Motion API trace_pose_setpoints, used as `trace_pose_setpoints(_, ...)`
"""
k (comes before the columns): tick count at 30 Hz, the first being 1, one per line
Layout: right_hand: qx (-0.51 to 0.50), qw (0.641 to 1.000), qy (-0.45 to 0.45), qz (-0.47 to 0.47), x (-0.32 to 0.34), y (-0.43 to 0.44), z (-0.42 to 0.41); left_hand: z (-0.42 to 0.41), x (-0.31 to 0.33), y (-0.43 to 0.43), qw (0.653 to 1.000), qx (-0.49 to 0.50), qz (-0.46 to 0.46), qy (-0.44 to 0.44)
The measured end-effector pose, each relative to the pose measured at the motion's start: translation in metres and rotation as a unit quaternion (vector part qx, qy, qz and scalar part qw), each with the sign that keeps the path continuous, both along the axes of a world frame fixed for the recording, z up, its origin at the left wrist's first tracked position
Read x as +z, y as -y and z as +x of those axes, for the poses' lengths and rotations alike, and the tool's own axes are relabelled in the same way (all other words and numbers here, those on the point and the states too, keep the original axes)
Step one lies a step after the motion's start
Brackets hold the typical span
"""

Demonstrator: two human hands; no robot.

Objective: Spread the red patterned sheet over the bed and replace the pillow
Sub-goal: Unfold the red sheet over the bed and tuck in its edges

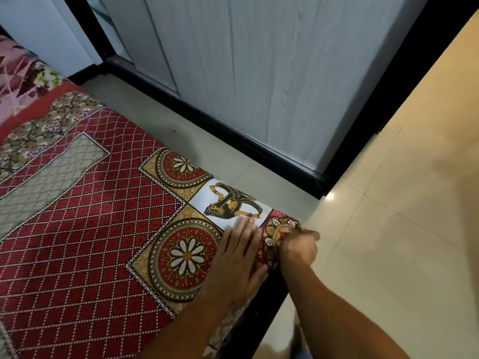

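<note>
Foot corner of the bed, seen from above.

- Sheet [85,229]: red, patterned, lying over the mattress. Its long axis runs from the hands up and left toward the far end. The top looks mostly flat, with a few soft ripples.
- Left hand [238,257]: palm down on the sheet just inside the corner. Fingers are straight and together, pointing up and right. It presses and holds nothing.
- Right hand [299,248]: at the very corner, over the edge and just beside the left hand. Fingers are curled round the bunched sheet corner [281,230]. The fingertips are hidden, so I cannot tell how deep the hold goes.
- Bed frame [269,301]: a dark edge showing below the hands. The floor [375,242] is pale tile.
- Pink floral fabric [18,71]: at the far end, well apart from both hands. I cannot tell whether it is the pillow.

Judgement: this looks like a corner tuck in progress. The loose cloth lies to the right of and below the flat left hand, so the right hand is the nearer one to draw it down and under while the left pins the top. The pillow step is probably not yet done.
</note>
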State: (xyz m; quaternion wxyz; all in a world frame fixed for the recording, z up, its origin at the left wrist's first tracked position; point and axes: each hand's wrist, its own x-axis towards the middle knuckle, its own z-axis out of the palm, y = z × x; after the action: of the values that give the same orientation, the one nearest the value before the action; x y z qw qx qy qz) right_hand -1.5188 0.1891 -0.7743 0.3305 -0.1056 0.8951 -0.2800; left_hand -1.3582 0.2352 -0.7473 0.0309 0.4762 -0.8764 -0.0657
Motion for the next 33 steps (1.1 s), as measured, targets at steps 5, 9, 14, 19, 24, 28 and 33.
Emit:
trace_pose_setpoints(5, 0.015, 0.999, -0.037, 0.023, -0.008, -0.002, 0.009, 0.017, -0.014, -0.012, 0.998, -0.030, 0.011, 0.056)
trace_pose_setpoints(9, 0.080, 0.991, -0.099, 0.042, -0.009, 0.003, 0.011, 0.017, -0.015, -0.015, 0.994, -0.063, 0.012, 0.093)
trace_pose_setpoints(14, 0.193, 0.946, -0.252, -0.068, 0.010, 0.030, -0.005, 0.012, -0.007, -0.004, 0.976, -0.190, 0.026, 0.098)
trace_pose_setpoints(19, 0.488, 0.806, -0.238, -0.234, 0.024, 0.088, 0.038, 0.038, 0.017, 0.028, 0.996, 0.042, -0.030, -0.067)
trace_pose_setpoints(24, 0.733, 0.624, -0.180, -0.203, 0.019, 0.094, 0.088, 0.091, 0.019, 0.046, 0.948, 0.318, -0.007, -0.021)
trace_pose_setpoints(28, 0.716, 0.667, -0.173, -0.110, 0.006, 0.087, 0.054, 0.116, 0.006, 0.025, 0.932, 0.360, 0.047, 0.021)
trace_pose_setpoints(33, 0.672, 0.692, -0.251, -0.085, 0.026, 0.113, 0.077, 0.159, 0.011, -0.018, 0.867, 0.493, 0.062, 0.034)
